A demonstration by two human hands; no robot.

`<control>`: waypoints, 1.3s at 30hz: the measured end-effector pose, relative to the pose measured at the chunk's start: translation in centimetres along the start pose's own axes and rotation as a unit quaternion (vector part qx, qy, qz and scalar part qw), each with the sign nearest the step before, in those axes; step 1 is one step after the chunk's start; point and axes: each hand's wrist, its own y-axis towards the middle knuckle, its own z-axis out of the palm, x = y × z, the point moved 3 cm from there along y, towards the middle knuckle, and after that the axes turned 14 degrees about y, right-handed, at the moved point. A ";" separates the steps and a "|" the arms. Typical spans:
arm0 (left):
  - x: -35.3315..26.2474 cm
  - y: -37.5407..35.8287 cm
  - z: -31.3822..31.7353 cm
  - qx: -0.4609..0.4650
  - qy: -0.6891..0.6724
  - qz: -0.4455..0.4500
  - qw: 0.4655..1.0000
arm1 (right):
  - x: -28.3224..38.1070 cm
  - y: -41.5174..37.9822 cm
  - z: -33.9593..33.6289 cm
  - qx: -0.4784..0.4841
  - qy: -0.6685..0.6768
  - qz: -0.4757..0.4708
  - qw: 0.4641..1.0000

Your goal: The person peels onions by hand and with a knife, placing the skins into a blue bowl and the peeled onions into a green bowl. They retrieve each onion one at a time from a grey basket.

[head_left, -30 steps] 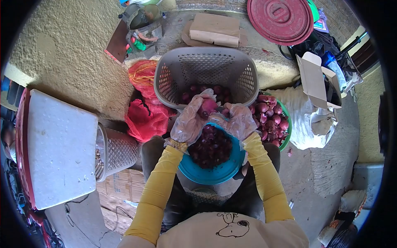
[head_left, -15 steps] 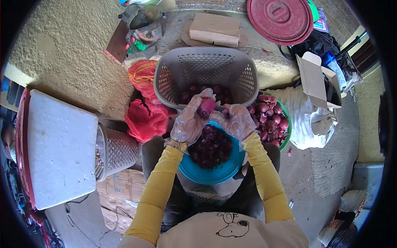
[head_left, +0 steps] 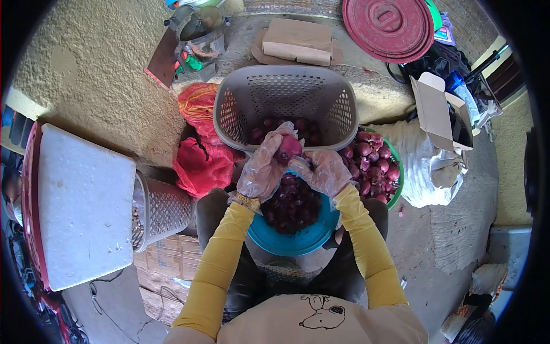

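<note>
My left hand (head_left: pixel 263 166), in a clear plastic glove, is closed around a red onion (head_left: pixel 287 149). Close to the onion's lower right side is my right hand (head_left: pixel 326 170), gloved too, its fingers curled together; whether anything is between them is hidden. Beneath both hands a blue basin (head_left: pixel 292 243) holds a dark pile of onion skins or small onions, too dim to tell apart. Just beyond stands a grey-brown perforated basket (head_left: pixel 286 86) with several red onions at its bottom. To the right, a green-rimmed basin (head_left: pixel 400 186) is heaped with red onions.
Red mesh sacks (head_left: pixel 200 163) lie left of the basket. Further left are a tipped perforated basket (head_left: pixel 166 209) and a white foam box (head_left: pixel 86 206). A white sack (head_left: pixel 424 166) and an open carton (head_left: pixel 438 112) sit at right. A red lid (head_left: pixel 389 28) lies at the back.
The onion has turned slightly in my left hand and now shows a rounder side. My right hand has shifted a little left and down, with its fingers curled in more.
</note>
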 end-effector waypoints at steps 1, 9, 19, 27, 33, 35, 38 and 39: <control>-0.1 0.0 0.0 0.000 0.000 0.000 1.000 | 0.1 0.0 0.0 0.000 0.000 0.000 1.000; -0.4 -0.1 0.3 -0.005 -0.027 -0.010 1.000 | 0.8 0.1 -0.8 -0.090 -0.141 -0.019 0.986; -0.6 -0.3 0.4 0.009 -0.026 -0.014 1.000 | -0.2 0.2 -0.5 -0.054 -0.055 0.016 0.997; -0.5 -0.2 0.5 0.031 0.020 -0.003 0.999 | -0.5 0.1 -0.8 -0.019 0.086 0.088 0.992; -0.4 -0.1 0.3 0.028 0.007 0.002 1.000 | 0.2 0.1 -0.6 -0.026 0.093 0.064 0.993; -0.4 -0.2 0.4 0.027 0.004 0.001 1.000 | 0.1 0.2 -0.5 -0.022 0.075 0.047 0.996; -0.4 -0.1 0.3 0.015 0.001 0.008 1.000 | -0.7 -0.1 0.2 -0.005 -0.001 0.030 1.000; -0.5 0.0 0.3 0.006 0.001 0.015 1.000 | -0.6 -0.1 0.4 0.009 -0.059 0.029 0.998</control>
